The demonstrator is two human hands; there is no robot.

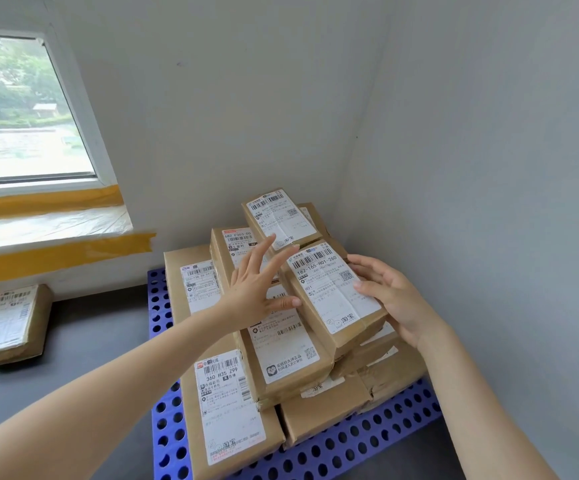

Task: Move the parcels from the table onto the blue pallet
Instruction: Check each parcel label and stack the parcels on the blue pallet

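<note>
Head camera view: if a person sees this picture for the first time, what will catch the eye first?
First, the pile of brown cardboard parcels with white labels, stacked on the perforated blue plastic pallet in the room corner. Both hands frame the top brown parcel labelled 162-165-H01-260: the left hand open at its left edge, the right hand touching its right side. One lone brown parcel lies on the dark floor, left, under the window.

We see brown labelled parcels stacked on our blue perforated pallet; one parcel lies at nine o'clock.
</note>
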